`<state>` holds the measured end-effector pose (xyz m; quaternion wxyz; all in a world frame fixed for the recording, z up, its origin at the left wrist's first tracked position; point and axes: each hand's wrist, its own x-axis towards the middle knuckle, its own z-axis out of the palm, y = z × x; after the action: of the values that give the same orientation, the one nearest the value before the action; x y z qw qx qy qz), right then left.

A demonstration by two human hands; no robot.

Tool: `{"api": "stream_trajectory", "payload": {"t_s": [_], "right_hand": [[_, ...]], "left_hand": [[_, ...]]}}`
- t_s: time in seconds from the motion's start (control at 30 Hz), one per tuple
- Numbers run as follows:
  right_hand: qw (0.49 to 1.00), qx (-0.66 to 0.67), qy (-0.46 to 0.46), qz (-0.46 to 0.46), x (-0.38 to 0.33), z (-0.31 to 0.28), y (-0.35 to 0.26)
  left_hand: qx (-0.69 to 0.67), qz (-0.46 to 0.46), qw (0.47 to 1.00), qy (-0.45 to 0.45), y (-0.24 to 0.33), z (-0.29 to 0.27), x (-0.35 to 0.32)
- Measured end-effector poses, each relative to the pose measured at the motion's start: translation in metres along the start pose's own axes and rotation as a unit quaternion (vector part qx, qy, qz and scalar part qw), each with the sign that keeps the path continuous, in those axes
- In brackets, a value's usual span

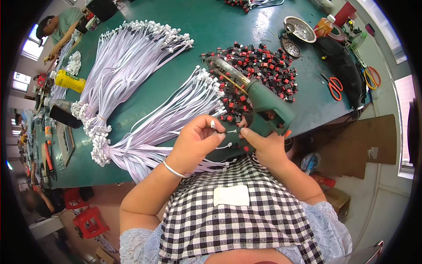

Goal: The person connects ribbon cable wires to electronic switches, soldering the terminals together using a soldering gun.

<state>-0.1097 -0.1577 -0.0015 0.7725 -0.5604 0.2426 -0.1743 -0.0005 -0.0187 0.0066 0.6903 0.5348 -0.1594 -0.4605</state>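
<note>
My left hand (193,143) is closed in front of me, thumb against bent fingers, pinching a cable with a white connector (213,124). A thin wire end (233,131) shows between my two hands. My right hand (266,147) is closed too, its thumb and finger pressed together by that wire end; what they hold is too small to make out. Just beyond the right hand lies a green pistol-shaped tool (268,103) with a metal barrel, pointing away to the left. Its barrel rests over a pile of small red and black switches (263,66).
White flat cables (176,105) lie bundled left of my hands, with a larger bundle (127,57) beyond. A yellow bottle (69,81) stands farther left. At right are orange-handled scissors (335,88), a black bag (345,66) and metal dishes (300,30). Another person (63,26) works at far left.
</note>
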Motion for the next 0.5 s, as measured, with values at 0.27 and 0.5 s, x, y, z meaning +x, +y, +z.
{"api": "stream_trajectory", "payload": {"t_s": [0.27,0.5], "right_hand": [[0.998,-0.034,-0.042,0.024,-0.001,-0.003,0.003],[0.998,-0.023,-0.047,0.025,-0.001,-0.002,0.002]], "left_hand": [[0.001,0.001,1.0,0.017,0.001,0.011,0.004],[0.029,0.002,0.999,0.041,0.001,0.01,0.002]]}}
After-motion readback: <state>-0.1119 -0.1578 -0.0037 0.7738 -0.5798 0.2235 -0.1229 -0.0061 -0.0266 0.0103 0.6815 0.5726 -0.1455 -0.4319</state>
